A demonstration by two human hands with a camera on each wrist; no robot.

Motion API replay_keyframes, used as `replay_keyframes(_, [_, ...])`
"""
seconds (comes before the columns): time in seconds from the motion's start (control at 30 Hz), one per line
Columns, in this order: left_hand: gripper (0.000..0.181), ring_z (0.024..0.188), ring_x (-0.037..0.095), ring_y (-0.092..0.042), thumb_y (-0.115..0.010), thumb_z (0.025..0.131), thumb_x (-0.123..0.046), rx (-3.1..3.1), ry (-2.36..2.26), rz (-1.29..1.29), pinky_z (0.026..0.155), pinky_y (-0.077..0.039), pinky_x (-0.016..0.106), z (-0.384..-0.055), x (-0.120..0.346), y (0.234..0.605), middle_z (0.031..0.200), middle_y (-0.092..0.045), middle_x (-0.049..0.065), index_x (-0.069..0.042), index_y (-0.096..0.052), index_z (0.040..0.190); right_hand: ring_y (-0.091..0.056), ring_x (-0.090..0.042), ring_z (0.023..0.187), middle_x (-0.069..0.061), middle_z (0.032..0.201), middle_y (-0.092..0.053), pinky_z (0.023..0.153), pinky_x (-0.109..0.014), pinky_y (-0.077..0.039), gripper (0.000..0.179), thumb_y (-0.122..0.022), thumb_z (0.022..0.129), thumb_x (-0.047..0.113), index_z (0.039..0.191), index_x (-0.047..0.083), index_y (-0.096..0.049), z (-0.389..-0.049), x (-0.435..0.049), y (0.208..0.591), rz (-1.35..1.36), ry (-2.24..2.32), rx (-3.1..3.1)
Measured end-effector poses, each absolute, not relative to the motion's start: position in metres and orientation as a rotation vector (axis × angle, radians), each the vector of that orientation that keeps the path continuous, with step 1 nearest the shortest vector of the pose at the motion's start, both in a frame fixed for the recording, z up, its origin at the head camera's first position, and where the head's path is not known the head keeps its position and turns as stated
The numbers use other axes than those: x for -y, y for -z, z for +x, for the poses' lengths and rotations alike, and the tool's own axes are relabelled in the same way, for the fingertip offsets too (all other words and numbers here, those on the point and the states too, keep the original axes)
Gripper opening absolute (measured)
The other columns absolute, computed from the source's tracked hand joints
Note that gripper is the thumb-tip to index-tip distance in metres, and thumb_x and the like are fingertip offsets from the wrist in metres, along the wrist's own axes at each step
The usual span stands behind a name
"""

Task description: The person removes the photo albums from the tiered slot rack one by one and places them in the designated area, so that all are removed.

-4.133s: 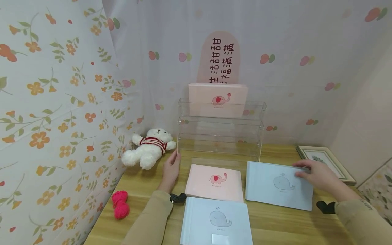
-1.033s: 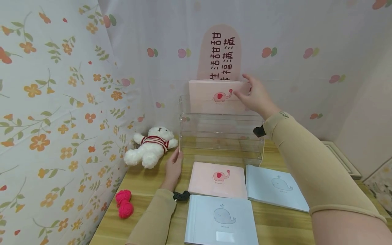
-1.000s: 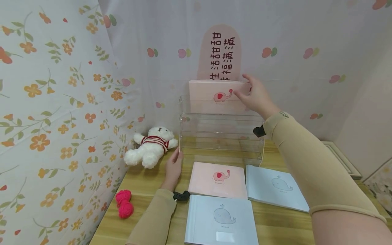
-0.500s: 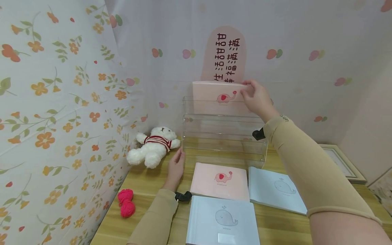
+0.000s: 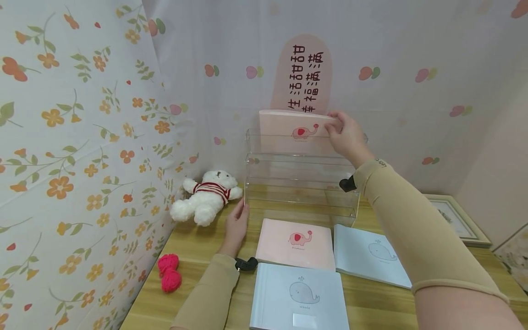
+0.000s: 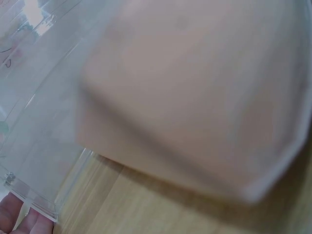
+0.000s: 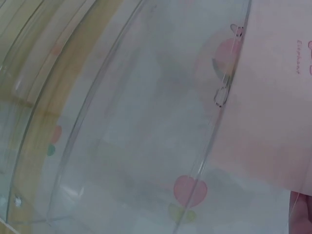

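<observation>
A pink album with an elephant drawing (image 5: 294,130) stands upright in the top tier of a clear acrylic rack (image 5: 301,167). My right hand (image 5: 349,140) pinches its upper right corner between thumb and fingers. Lower down, my left hand (image 5: 237,225) holds the rack's left side panel by its front edge; fingertips (image 6: 38,222) show at the rack's corner in the left wrist view. On the table lie a second pink elephant album (image 5: 295,243), a blue whale album (image 5: 300,293) in front of it, and another blue whale album (image 5: 367,252), partly behind my right forearm.
A white teddy bear (image 5: 206,197) in a striped top lies left of the rack. Pink yarn (image 5: 170,273) sits on the wooden table (image 5: 198,256) near its left edge. A picture frame (image 5: 458,220) lies at the back right, and a patterned curtain hangs behind.
My right hand has left the right-hand blue album and risen to the rack. Its spread thumb and fingers have closed on the upper pink album's corner. My left hand stays at the rack.
</observation>
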State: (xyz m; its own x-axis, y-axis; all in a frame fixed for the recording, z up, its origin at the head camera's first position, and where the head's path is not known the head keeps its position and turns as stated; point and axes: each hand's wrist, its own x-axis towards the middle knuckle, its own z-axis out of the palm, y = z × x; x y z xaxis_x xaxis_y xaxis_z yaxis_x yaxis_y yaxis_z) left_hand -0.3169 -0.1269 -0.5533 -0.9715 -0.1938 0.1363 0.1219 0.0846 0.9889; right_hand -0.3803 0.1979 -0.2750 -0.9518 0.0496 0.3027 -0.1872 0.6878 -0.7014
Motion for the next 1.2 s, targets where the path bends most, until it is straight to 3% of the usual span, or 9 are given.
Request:
replay_keyframes(0.23, [0.047,0.154,0.034,-0.053,-0.061,0.115,-0.029,2.129,1.988,0.089,0.129,-0.044,0.054,-0.316,0.126,0.55,0.162,-0.061,0.012,-0.016,-0.059,0.16,-0.053,-0.035,0.142,-0.014,0.167,-0.054,0.12,-0.059,-0.049,0.046,-0.056,0.116,0.03,0.159,0.017,-0.054,-0.379,-0.193,0.278,0.081,-1.206,2.525])
replay_keyframes(0.37, [0.047,0.154,0.035,-0.053,-0.061,0.115,-0.029,2.132,1.992,0.096,0.129,-0.045,0.055,-0.316,0.126,0.552,0.162,-0.062,0.012,-0.015,-0.06,0.159,-0.051,-0.03,0.148,-0.013,0.165,-0.057,0.123,-0.054,-0.049,0.041,-0.058,0.115,0.024,0.155,0.015,-0.057,-0.38,-0.19,0.279,0.046,-1.262,2.47])
replay_keyframes(0.53, [0.047,0.153,0.037,-0.054,-0.063,0.114,-0.027,2.119,2.002,0.082,0.128,-0.045,0.057,-0.317,0.124,0.555,0.16,-0.063,0.014,-0.014,-0.06,0.159,-0.059,-0.026,0.133,-0.013,0.152,-0.068,0.104,-0.04,-0.053,0.034,-0.055,0.114,0.015,0.148,0.014,-0.059,-0.38,-0.188,0.278,-0.031,-1.304,2.418])
replay_keyframes(0.67, [0.047,0.153,0.036,-0.055,-0.063,0.114,-0.028,2.107,2.021,0.088,0.128,-0.045,0.056,-0.318,0.124,0.556,0.16,-0.063,0.013,-0.015,-0.061,0.159,-0.062,-0.024,0.123,-0.013,0.145,-0.073,0.089,-0.029,-0.049,0.034,-0.053,0.113,0.012,0.147,0.015,-0.06,-0.379,-0.185,0.276,-0.053,-1.294,2.407])
replay_keyframes(0.77, [0.047,0.153,0.035,-0.054,-0.063,0.114,-0.03,2.107,2.023,0.091,0.128,-0.045,0.055,-0.318,0.125,0.556,0.16,-0.063,0.012,-0.016,-0.061,0.159,-0.063,-0.024,0.123,-0.014,0.142,-0.075,0.087,-0.027,-0.048,0.034,-0.051,0.113,0.01,0.145,0.013,-0.061,-0.379,-0.184,0.273,-0.04,-1.291,2.377])
replay_keyframes(1.0, [0.047,0.152,0.035,-0.055,-0.063,0.114,-0.03,2.106,1.998,0.081,0.128,-0.045,0.056,-0.318,0.126,0.556,0.159,-0.064,0.013,-0.016,-0.061,0.159,-0.066,-0.022,0.124,-0.014,0.132,-0.077,0.098,-0.031,-0.052,0.037,-0.05,0.11,0.007,0.144,0.011,-0.064,-0.374,-0.184,0.259,-0.035,-1.3,2.244])
replay_keyframes(1.2, [0.047,0.152,0.035,-0.056,-0.064,0.114,-0.028,2.119,1.987,0.08,0.127,-0.046,0.055,-0.318,0.126,0.556,0.16,-0.064,0.012,-0.016,-0.061,0.159,-0.06,-0.012,0.105,0.004,0.111,-0.07,0.086,-0.022,-0.051,0.033,-0.053,0.109,0.01,0.138,0.014,-0.068,-0.366,-0.196,0.249,-0.057,-1.318,2.156])
